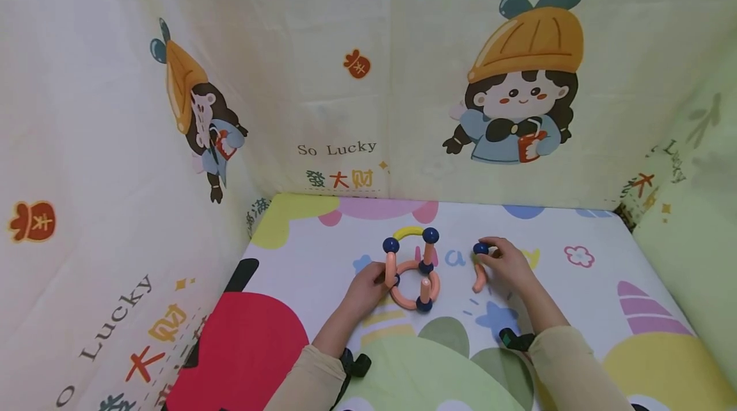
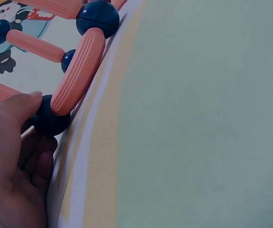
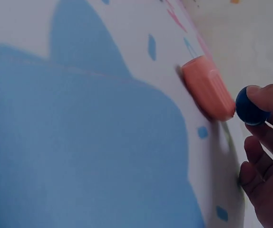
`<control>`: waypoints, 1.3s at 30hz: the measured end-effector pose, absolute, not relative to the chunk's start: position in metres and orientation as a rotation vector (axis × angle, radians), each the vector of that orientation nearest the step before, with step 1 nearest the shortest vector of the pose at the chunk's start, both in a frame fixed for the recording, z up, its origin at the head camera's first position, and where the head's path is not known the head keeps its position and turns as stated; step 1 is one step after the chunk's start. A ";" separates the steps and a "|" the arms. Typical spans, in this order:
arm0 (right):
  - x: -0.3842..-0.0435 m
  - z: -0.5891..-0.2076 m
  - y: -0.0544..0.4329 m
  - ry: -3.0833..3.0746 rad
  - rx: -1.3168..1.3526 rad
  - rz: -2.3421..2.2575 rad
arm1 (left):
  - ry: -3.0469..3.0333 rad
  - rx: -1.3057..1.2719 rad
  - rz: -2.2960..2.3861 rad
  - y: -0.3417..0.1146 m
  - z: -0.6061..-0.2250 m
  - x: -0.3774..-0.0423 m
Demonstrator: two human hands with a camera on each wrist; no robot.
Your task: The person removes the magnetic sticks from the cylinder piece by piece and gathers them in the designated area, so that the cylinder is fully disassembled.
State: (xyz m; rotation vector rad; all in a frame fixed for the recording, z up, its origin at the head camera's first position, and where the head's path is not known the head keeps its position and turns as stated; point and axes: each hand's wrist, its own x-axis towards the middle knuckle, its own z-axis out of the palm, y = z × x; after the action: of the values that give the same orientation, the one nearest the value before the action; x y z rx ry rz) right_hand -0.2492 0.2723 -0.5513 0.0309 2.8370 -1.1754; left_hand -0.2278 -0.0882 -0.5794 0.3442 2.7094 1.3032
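My left hand [image 1: 366,292] pinches a dark blue ball [image 2: 51,124] at the left side of a built frame of magnetic sticks and balls. Its base is a ring of curved pink sticks [image 1: 398,299] joined by blue balls. Upright pink sticks [image 1: 428,252] rise from the ring. Two of them carry blue balls on top, and a curved yellow stick [image 1: 409,230] bridges these. To the right of the frame, my right hand [image 1: 509,264] pinches another dark blue ball [image 3: 251,107] between thumb and fingers. A curved pink stick [image 1: 480,278] reaches from this ball toward me, close over the table.
A printed cloth with cartoon shapes covers the table [image 1: 567,299]. Pale patterned curtains [image 1: 414,91] enclose it at the back and both sides. Small dark cameras sit on my left wrist [image 1: 361,365] and right wrist [image 1: 515,339].
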 end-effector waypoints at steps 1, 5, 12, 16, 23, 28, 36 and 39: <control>-0.249 -0.554 0.274 2.835 0.029 -1.166 | 2.707 0.341 1.301 -0.087 -0.580 -0.228; -0.249 -0.561 0.278 2.828 0.029 -1.147 | 2.709 0.330 1.286 -0.086 -0.580 -0.227; -0.249 -0.565 0.279 2.830 -0.017 -1.131 | 2.712 0.329 1.295 -0.089 -0.581 -0.226; -0.249 -0.564 0.279 2.844 -0.039 -1.120 | 2.708 0.339 1.299 -0.089 -0.582 -0.226; -0.247 -0.559 0.276 2.886 0.009 -1.158 | 2.709 0.363 1.310 -0.089 -0.582 -0.227; -0.241 -0.549 0.270 2.934 0.014 -1.201 | 2.714 0.354 1.297 -0.089 -0.581 -0.227; -0.219 -0.518 0.240 2.795 -0.081 -1.405 | 2.727 0.357 1.266 -0.089 -0.580 -0.226; -0.211 -0.513 0.226 2.673 -0.179 -1.485 | 2.715 0.350 1.282 -0.089 -0.580 -0.226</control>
State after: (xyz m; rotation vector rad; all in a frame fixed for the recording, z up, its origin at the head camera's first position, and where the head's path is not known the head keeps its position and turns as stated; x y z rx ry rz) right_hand -0.2107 0.2264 -0.5130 -0.1791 2.6729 -1.4848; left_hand -0.2256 -0.0886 -0.5798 0.3496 2.7155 1.2816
